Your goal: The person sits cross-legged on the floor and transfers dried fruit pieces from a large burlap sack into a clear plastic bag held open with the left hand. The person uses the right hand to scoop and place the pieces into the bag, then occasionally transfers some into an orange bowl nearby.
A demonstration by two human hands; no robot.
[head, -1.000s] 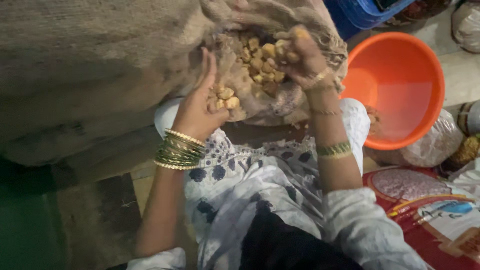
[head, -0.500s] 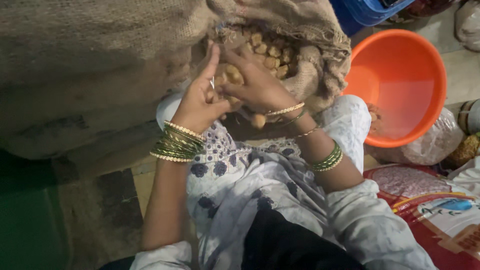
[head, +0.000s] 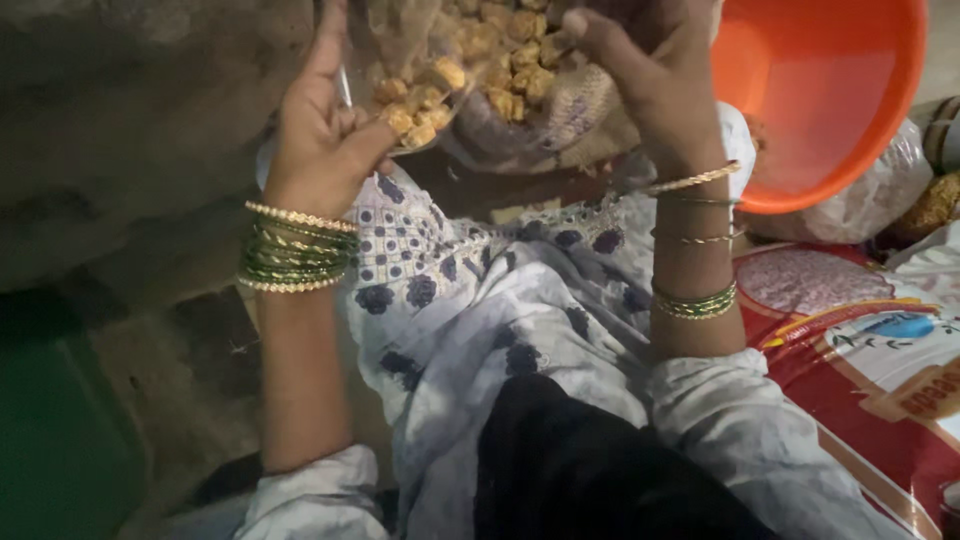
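Observation:
A big burlap sack [head: 150,120] lies on its side in front of me, its mouth lined with clear plastic [head: 520,140]. Yellow-brown lumps [head: 490,50] fill the opening. My left hand [head: 320,140], with green and gold bangles on the wrist, pinches the left edge of the plastic liner, and a few lumps rest by its thumb. My right hand [head: 650,80], also bangled, grips the right side of the sack's mouth and holds it apart. Under both hands my lap is covered by white cloth with a dark floral print [head: 500,300].
An orange plastic basin [head: 830,100] stands to the right of the sack. Clear bags of goods [head: 890,190] lie beyond it. A red and white printed sack [head: 870,370] is at my right side. A dark floor [head: 150,350] is at the left.
My right hand has left the lumps in the middle of the opening and gone to the mouth's right edge. The view has come in closer over the sack's mouth.

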